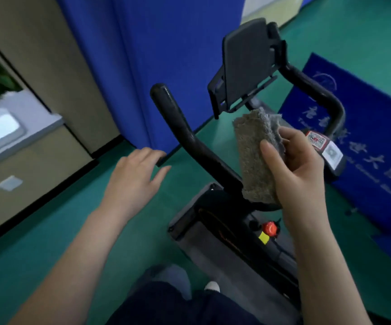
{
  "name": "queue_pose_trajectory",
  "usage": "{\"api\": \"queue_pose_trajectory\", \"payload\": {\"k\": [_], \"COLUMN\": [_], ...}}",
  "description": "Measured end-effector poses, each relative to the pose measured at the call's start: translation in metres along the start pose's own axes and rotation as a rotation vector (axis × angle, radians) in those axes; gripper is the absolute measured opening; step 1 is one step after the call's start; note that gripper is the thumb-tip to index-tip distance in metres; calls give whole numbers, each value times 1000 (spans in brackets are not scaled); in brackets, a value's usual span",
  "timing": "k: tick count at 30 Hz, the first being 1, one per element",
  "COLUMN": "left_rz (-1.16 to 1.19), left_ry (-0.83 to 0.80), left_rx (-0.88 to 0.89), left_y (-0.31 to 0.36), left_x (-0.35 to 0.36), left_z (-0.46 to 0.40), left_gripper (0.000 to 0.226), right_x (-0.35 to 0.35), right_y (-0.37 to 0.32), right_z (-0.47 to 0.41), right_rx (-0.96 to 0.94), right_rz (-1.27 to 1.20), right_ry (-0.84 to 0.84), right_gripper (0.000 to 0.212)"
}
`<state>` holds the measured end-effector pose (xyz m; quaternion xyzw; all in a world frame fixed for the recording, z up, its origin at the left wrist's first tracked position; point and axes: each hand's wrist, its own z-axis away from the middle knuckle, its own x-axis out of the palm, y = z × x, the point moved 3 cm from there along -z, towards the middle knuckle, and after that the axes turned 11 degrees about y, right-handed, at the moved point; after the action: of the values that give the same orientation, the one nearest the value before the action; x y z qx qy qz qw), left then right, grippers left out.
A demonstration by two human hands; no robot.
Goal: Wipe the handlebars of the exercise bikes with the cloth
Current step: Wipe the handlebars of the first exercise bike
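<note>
One exercise bike [232, 231] stands in front of the person, and two hands are out over it. The right hand [300, 170] grasps the one cloth [254, 158], a folded grey-brown pad held upright, with the thumb across its face and the fingers curled behind it. The cloth hangs just right of the bike's left handlebar [189, 137]; whether its lower edge touches the bar I cannot tell.

The left hand [136, 174] is relaxed and holds nothing, palm down, fingers loosely spread, hovering to the left of that same bar and apart from it.

There are two black handlebar arms. The left one rises between the hands, its rounded end above the left hand. The right handlebar [316, 90] curves round beyond the right hand. Above the cloth sits one black tablet holder [246, 64], tilted. Below the right wrist is one red knob [270, 228] with one yellow tag [264, 237] beside it.

Right of the right hand one blue mat [365, 146] with pale lettering lies on the green floor [49, 231]. Beyond the left hand hangs a blue curtain [131, 55].
</note>
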<state>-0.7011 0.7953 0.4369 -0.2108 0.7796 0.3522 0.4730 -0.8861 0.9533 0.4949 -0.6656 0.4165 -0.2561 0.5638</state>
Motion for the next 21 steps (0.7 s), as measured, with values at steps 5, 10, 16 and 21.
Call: {"api": "queue_pose_trajectory", "payload": {"k": [5,10,16,21], "left_rz": [-32,61,175,286], "left_ry": [88,183,266,318], "left_rx": [-100,-194,-275,-314], "left_y": [20,22,9,5], "left_x": [-10,-11,-7,0], "left_z": [5,4,-13,-37], "left_gripper": [36,39,47,51], "right_x": [11,43,93,148], "right_y": [-10,-22,-33,-46], "right_z": [-24,-44,-72,-100], "right_rx": [-90,-219,-441,-641], "right_rz": [7,34,130,251], "right_ry": [-132,-243,-291,-337], "right_gripper": [15,16,19,20]}}
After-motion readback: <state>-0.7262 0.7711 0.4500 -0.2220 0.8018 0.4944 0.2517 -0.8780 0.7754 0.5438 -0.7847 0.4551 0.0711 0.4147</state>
